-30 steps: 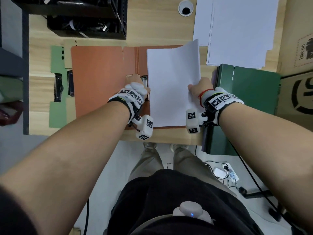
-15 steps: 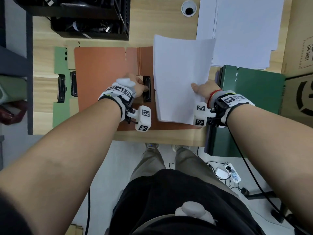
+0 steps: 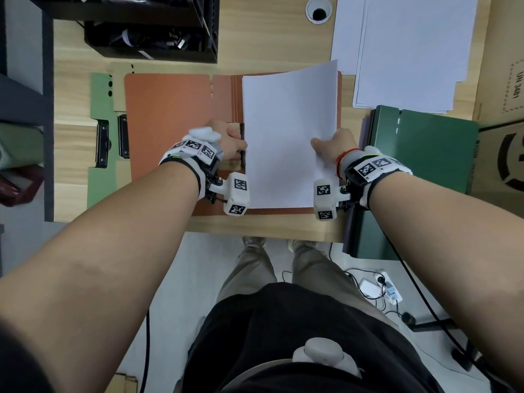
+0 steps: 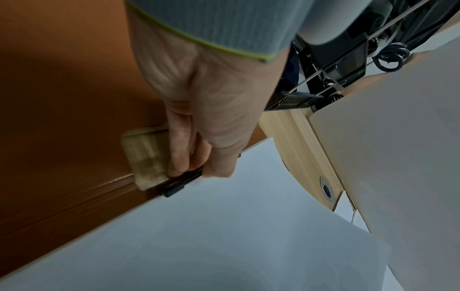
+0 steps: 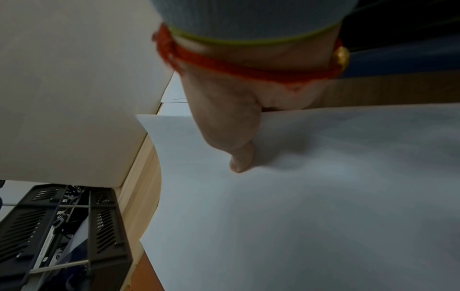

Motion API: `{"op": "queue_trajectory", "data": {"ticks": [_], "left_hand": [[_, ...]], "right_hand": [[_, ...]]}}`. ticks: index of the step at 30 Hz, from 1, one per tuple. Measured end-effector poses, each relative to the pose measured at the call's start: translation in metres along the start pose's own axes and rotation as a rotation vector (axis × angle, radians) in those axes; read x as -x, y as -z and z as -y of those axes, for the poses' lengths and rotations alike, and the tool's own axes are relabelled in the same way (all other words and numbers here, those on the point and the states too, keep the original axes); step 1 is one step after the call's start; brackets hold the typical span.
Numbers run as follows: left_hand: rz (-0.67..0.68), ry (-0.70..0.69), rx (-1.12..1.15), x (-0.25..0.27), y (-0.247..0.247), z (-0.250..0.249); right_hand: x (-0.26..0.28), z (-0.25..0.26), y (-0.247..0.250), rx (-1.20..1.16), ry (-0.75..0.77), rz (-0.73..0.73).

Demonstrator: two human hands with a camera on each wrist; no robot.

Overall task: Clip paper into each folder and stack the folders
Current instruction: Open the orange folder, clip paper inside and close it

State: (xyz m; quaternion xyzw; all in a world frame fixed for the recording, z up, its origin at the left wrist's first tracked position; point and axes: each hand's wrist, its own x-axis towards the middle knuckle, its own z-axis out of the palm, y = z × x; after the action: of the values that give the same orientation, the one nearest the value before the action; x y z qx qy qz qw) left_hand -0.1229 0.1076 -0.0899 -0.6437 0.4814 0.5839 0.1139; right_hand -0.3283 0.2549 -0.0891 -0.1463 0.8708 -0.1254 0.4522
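Observation:
An open orange folder (image 3: 175, 126) lies flat on the desk. My left hand (image 3: 229, 143) grips the folder's black clip (image 4: 179, 182) at the spine, fingers curled round it. My right hand (image 3: 331, 144) pinches the right edge of a white paper sheet (image 3: 286, 137), thumb (image 5: 239, 157) on top, fingers hidden beneath. The sheet lies over the folder's right half with its left edge at the clip; its far right corner curls upward.
A green folder (image 3: 433, 154) lies closed at the right. A pile of white paper (image 3: 411, 49) sits at the far right. Two more open folders (image 3: 99, 137) with black clips poke out at the left. A black tray (image 3: 153, 26) stands at the back.
The right hand has swung the sheet back left and squared it against the clip. The left hand stayed on the clip.

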Motion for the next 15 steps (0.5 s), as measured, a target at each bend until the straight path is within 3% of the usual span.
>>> {"op": "queue_trajectory", "data": {"ticks": [9, 15], "left_hand": [[-0.034, -0.056, -0.108, -0.003, 0.003, -0.001], [-0.075, -0.077, -0.201, -0.002, 0.002, -0.001]], "right_hand": [[0.009, 0.007, 0.001, -0.013, -0.008, 0.016], [0.015, 0.010, 0.005, -0.226, -0.096, 0.037]]}}
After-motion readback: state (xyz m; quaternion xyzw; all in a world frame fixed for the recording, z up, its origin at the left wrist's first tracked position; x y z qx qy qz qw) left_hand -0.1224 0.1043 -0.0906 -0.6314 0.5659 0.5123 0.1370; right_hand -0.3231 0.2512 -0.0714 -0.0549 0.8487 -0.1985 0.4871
